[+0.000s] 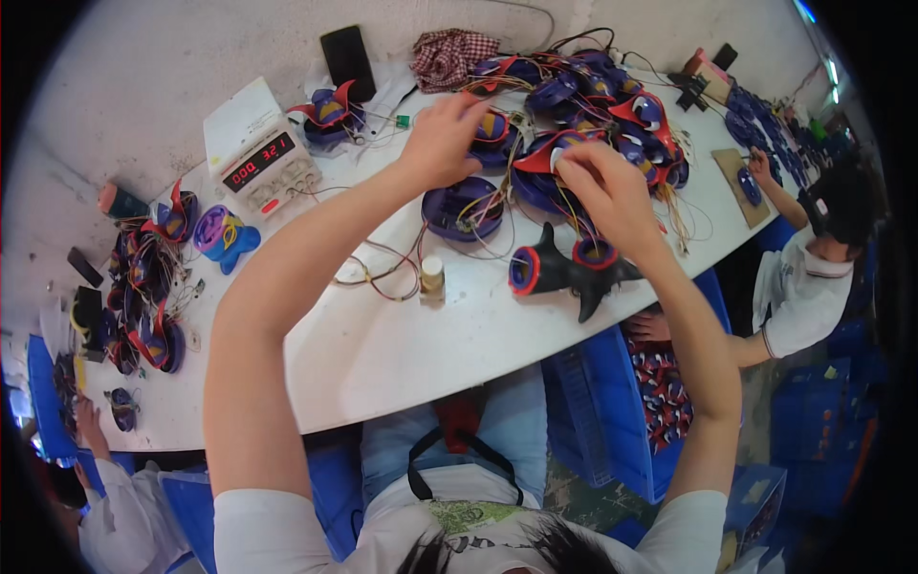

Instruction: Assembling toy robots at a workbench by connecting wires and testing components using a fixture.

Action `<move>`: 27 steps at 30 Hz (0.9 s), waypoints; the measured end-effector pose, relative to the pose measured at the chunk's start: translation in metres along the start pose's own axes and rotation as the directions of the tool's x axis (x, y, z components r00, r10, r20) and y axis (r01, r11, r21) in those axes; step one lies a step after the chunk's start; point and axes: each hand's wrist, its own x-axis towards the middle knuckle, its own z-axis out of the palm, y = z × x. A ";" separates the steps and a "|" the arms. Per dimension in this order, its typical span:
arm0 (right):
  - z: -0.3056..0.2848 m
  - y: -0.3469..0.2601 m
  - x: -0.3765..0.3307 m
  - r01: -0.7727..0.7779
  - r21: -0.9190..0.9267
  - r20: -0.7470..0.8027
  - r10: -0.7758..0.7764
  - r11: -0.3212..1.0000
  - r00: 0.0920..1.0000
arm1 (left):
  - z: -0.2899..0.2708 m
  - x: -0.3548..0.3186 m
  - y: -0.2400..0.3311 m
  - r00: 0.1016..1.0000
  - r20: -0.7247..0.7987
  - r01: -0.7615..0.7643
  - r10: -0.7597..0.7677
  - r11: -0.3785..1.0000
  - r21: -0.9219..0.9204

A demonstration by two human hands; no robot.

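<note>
At the far side of the white table, my left hand [445,142] curls its fingers and thumb around a purple toy shell [491,127] with a yellow inner part. Just right of it, my right hand [610,196] is closed in a pinch at a red-and-purple toy part [537,165] with a white spot; its fingertips partly hide the contact. Below my left hand lies a round purple shell [463,209] with wires coming out. Nearer me rests a black multi-armed piece [576,274] with red-rimmed round openings.
A heap of wired toy parts [598,91] lies behind my hands. At left stand a white power supply [260,158] and a blue tape-like roll [226,239]. A small bottle [432,279] stands mid-table. A blue crate [612,402] of parts sits below right; co-workers [808,277] work on both sides.
</note>
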 end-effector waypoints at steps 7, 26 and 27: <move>0.077 0.052 0.083 0.380 -0.460 0.447 -0.160 0.803 0.880 | 0.050 0.056 -0.047 0.946 0.297 -0.178 0.128 0.973 0.148; -0.021 0.002 0.111 0.026 -0.139 0.101 -0.012 0.990 0.995 | -0.139 0.093 -0.049 0.925 0.221 0.337 -0.308 0.935 -0.108; -0.033 -0.014 0.106 -0.011 -0.137 0.039 0.016 0.990 0.999 | -0.162 0.088 -0.040 0.945 0.164 0.303 -0.283 0.947 -0.110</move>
